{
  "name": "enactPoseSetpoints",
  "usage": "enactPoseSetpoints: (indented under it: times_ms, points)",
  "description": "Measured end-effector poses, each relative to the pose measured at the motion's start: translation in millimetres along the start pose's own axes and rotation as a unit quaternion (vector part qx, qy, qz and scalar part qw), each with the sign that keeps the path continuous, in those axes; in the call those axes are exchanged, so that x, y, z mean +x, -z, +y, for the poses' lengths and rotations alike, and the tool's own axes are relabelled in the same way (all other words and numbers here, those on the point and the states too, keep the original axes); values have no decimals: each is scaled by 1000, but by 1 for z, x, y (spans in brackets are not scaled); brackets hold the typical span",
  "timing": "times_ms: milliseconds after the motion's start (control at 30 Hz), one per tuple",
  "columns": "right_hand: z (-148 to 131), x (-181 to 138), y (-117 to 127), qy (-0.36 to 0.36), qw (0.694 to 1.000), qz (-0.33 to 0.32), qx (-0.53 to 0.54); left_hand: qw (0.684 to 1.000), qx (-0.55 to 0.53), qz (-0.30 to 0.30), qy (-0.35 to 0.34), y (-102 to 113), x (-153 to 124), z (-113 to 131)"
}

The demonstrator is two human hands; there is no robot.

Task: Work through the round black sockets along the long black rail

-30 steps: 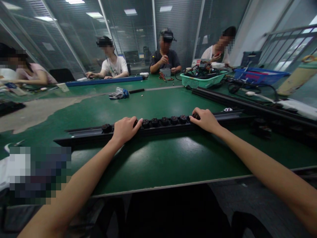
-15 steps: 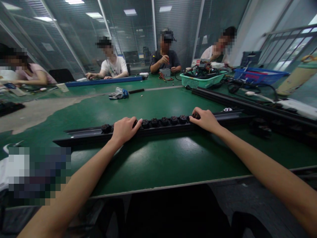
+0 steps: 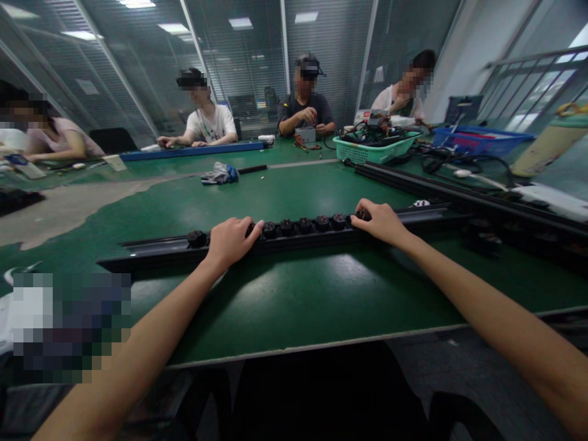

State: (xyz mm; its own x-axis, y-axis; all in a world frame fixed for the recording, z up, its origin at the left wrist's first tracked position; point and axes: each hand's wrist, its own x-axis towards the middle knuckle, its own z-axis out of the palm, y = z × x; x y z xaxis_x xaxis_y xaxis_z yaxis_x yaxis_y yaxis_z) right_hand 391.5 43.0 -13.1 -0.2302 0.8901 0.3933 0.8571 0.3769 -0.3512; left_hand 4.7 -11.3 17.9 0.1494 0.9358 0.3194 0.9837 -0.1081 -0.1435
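A long black channel (image 3: 151,262) lies across the table in front of me. Several round black socket modules (image 3: 305,225) sit in a row inside it, some showing coppery metal on top. Toward the left of this row, my left hand (image 3: 231,241) is closed over one or more modules, with its thumb against the right side; the fingers partly hide them. My right hand (image 3: 379,220) grips the module (image 3: 364,215) at the right end of the visible row between thumb and fingers. One more module (image 3: 196,238) stands in the channel left of my left hand.
More black rails (image 3: 413,179) lie at an angle on the right. Behind them stand a green basket (image 3: 362,151) of cables and a blue basket (image 3: 487,142). A grey-blue glove (image 3: 220,174) lies mid-table. Several people sit along the far side. The green table's front edge (image 3: 294,350) is near me.
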Motion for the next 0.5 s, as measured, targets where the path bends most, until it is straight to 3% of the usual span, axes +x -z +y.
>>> enactPoseSetpoints:
  times_ms: [500]
  points:
    - [7,-1,3,-2,1000,3,4,1000,3,4,4,-1,0,-1]
